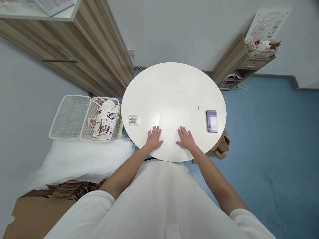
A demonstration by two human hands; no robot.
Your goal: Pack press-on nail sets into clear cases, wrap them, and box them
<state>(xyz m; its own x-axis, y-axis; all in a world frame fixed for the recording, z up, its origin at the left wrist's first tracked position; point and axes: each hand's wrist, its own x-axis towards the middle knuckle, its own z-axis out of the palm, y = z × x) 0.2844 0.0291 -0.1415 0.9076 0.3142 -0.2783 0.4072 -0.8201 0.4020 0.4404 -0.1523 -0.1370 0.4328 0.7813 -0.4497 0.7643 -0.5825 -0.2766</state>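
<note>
Both hands rest palm down on a round white table (174,79), near its front edge. My left hand (154,138) lies flat with its fingers spread and holds nothing. My right hand (185,138) is likewise flat and spread, a short way to the right, with nothing in it. Left of my left hand, a small clear case (133,120) with rows of small reddish and purple pieces sits by the table's left edge. To the right of my right hand lies a dark purple box (212,120), its top blurred out.
White baskets stand left of the table; the nearer one (116,132) holds many printed cards. White sheeting (87,157) and flattened cardboard (42,212) lie below. Small cardboard boxes (221,146) are on the floor at right. Wooden cabinets (99,43) stand behind left and right.
</note>
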